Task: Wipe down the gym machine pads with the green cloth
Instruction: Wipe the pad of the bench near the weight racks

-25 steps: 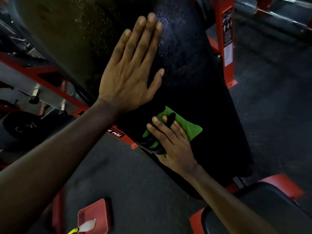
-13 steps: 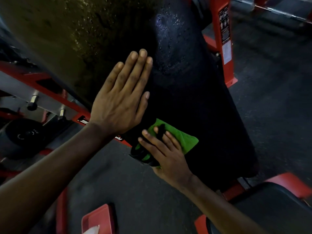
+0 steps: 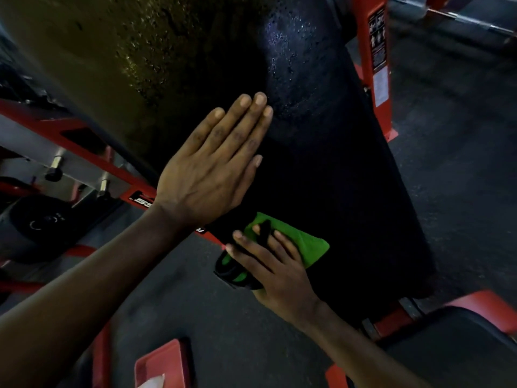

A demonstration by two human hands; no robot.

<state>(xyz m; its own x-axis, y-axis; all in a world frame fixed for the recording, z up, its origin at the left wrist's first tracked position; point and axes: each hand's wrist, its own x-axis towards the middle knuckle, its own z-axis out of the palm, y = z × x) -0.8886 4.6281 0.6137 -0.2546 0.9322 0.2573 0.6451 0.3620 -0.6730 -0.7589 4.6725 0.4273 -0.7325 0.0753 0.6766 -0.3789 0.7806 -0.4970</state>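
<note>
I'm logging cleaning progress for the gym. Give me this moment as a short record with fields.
pad: black, droplets on its upper part
left hand: flat on the pad, fingers straight
right hand: presses the cloth at the pad's lower left edge, fingers spread
cloth: green, with a black strip between the fingers
frame: red, behind the pad
</note>
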